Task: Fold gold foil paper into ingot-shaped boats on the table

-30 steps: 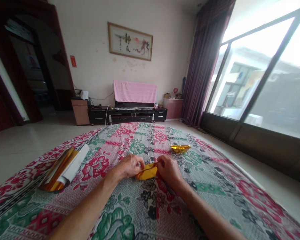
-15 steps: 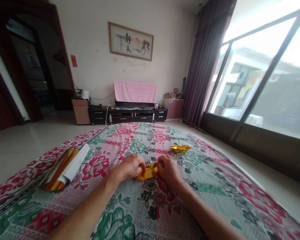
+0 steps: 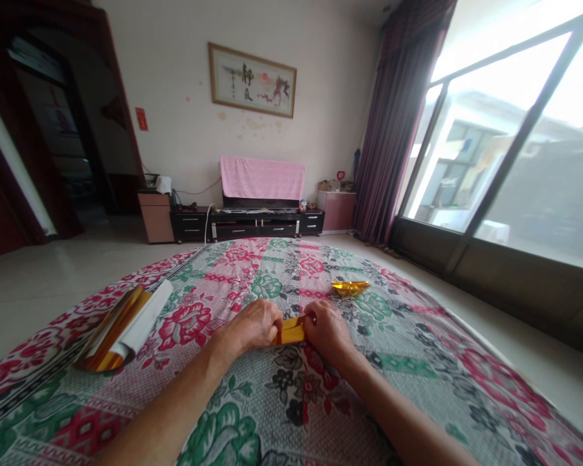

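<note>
A strip of folded gold paper (image 3: 292,331) lies between my hands, low over the flowered tablecloth (image 3: 223,388). Its left end is in the closed fingers of my left hand (image 3: 258,321), which partly cover it. My right hand (image 3: 326,329) pinches the other end with curled fingers. Beyond my right hand sits a finished-looking gold paper ingot (image 3: 350,288), boat-shaped with pointed ends. To the left rests a loose stack of gold and white paper sheets (image 3: 121,333), curled at the edges.
The round table carries the patterned cloth out to its edge. Across the floor stands a black TV cabinet (image 3: 252,226) with a pink cloth (image 3: 262,176) over the screen. Large windows (image 3: 515,149) and a purple curtain (image 3: 393,123) are on the right.
The gold paper between my hands now looks flatter and narrower, its near left part no longer bulging below my left fingers. Both hands keep nearly the same place.
</note>
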The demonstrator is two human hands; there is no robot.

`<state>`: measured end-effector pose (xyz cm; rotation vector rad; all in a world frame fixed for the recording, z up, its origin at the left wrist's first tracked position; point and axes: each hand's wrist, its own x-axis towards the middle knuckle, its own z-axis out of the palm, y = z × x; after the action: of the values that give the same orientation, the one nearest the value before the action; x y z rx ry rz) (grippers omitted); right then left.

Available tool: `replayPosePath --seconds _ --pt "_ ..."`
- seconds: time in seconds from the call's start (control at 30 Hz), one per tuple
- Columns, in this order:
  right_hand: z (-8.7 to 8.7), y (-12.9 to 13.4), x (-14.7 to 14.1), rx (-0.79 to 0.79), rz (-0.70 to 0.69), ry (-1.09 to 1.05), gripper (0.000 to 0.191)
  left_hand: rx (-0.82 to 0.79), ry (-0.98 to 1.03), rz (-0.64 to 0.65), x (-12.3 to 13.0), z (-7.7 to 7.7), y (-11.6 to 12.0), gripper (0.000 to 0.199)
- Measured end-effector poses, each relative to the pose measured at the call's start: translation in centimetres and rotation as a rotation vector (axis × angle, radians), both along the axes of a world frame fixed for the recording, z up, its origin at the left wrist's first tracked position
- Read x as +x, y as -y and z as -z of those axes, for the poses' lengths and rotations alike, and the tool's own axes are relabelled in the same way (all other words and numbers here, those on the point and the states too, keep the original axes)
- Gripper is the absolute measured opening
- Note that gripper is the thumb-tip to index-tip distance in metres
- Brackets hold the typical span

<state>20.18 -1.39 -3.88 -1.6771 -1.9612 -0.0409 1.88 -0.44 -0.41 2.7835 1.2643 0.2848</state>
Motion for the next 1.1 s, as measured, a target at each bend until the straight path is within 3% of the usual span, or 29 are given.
replayPosePath --seconds 0.67,1.1 --pt "-0.1 0.7 -0.2 -0.044 -0.024 -0.002 0.016 -0.052 0.114 0.071 -0.4 0.7 -0.2 0.028" --pt "-0.1 1.0 -0.2 -0.035 -0.082 0.018 0.019 0.026 0.012 0.113 -0.6 0.8 -0.4 0.026"
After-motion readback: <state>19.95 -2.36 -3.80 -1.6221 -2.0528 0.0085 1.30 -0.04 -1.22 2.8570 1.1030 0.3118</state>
